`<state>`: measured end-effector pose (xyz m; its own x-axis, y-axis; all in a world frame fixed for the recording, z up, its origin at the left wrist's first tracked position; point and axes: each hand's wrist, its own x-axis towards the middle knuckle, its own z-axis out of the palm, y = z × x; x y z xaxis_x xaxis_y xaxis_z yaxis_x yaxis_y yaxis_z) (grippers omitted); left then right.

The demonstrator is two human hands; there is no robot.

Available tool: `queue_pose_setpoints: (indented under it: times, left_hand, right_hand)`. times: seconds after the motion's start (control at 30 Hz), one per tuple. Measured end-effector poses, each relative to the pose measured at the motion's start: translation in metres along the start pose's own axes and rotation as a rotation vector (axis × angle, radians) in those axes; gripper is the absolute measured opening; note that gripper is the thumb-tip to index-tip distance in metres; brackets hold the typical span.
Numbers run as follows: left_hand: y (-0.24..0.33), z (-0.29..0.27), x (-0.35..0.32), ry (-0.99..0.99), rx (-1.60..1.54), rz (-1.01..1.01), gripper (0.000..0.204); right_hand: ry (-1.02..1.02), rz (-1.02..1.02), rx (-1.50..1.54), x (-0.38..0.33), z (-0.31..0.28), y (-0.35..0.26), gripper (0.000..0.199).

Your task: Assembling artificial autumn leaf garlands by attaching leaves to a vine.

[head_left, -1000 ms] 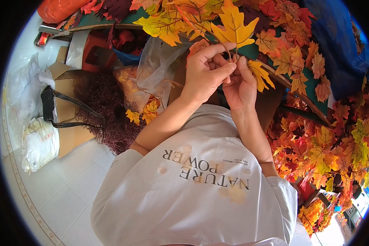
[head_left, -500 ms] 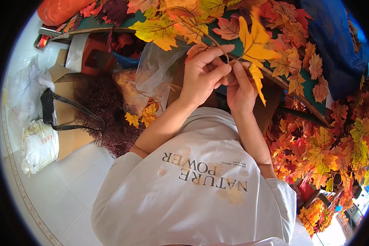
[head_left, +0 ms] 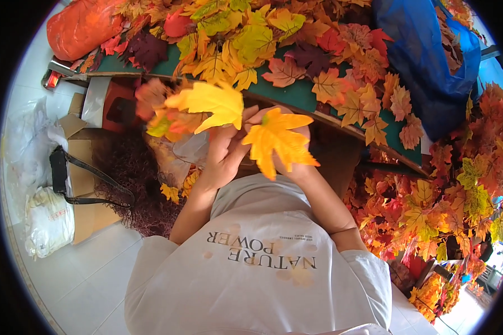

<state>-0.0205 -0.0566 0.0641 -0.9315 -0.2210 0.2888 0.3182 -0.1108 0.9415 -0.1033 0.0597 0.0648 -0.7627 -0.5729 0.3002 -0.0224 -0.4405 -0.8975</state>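
Observation:
Both my hands meet in front of my waist, just off the table's near edge, holding a spray of artificial maple leaves. My left hand (head_left: 224, 159) is closed, its fingertips partly behind a bright yellow leaf (head_left: 212, 105). My right hand (head_left: 300, 171) is closed close beside it, mostly covered by an orange-yellow leaf (head_left: 278, 139). The stem between the fingers is hidden by these leaves. Blurred reddish-orange leaves (head_left: 153, 100) of the same spray hang out to the left of my left hand.
Loose maple leaves (head_left: 257, 42) heap over the green tabletop (head_left: 271, 92). A blue plastic bag (head_left: 416, 61) lies at the far right, an orange bundle (head_left: 81, 30) at the far left. Leaf garlands (head_left: 430, 206) hang on the right. Dark curly strands (head_left: 123, 184) and a cardboard box (head_left: 86, 215) stand left.
The spray has turned: its leaves now cover my fingers, and reddish leaves swing out to the left. My hands have moved down and left in the view, which has itself shifted.

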Motion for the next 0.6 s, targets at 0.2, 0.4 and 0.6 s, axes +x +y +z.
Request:
queue_pose_setpoints:
  times: [0.2,0.4,0.6]
  left_hand:
    - [-0.051,-0.041,-0.030,0.170,-0.486,-0.293,0.035]
    - [-0.109,-0.052,-0.044,0.716,-1.032,-0.531,0.031]
    - [-0.113,-0.025,-0.037,0.393,0.209,-0.531,0.024]
  right_hand:
    - [-0.179,-0.190,-0.800,0.018,0.004,0.012,0.022]
    - [0.054,-0.325,-0.948,0.021,-0.045,-0.045,0.008]
    - [0.339,-0.146,-1.394,0.006,-0.140,-0.100,0.012]
